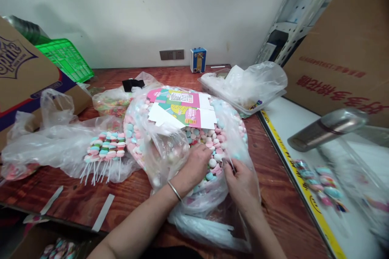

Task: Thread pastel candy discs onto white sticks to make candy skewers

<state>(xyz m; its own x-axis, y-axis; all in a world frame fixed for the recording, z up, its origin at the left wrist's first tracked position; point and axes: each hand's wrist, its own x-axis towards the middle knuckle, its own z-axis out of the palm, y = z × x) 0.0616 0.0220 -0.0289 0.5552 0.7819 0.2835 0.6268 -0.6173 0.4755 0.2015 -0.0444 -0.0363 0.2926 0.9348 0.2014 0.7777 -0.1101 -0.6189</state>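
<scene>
Reaching into the sweets: the left hand, a bracelet on its wrist, has its fingers bent down among the marshmallows; from here I cannot tell whether they are clamped on one.
Right hand: the right hand is just beside it, at the near side of the marshmallows, thumb and forefinger close together; whether they pinch anything, I cannot make out.
Marshmallows: pink, white and blue, they fill a big clear bag in the middle of the wooden table, right in front of the person.
On the heap: printed cards, pink, green and white, lie flat beyond the hands.
Near edge: white sticks lie in clear plastic, closer to the person than the hands.
To the left: marshmallow skewers lie side by side on crumpled plastic, their sticks pointing toward the person; two pale strips are near the table's edge.
Far left: a cardboard box stands in front of a green basket.
By the wall: a small blue and white box is near a socket.
To the right: a plastic tub with a bag bulging over it; beyond the yellow tape, a metal flask and wrapped sweets.
</scene>
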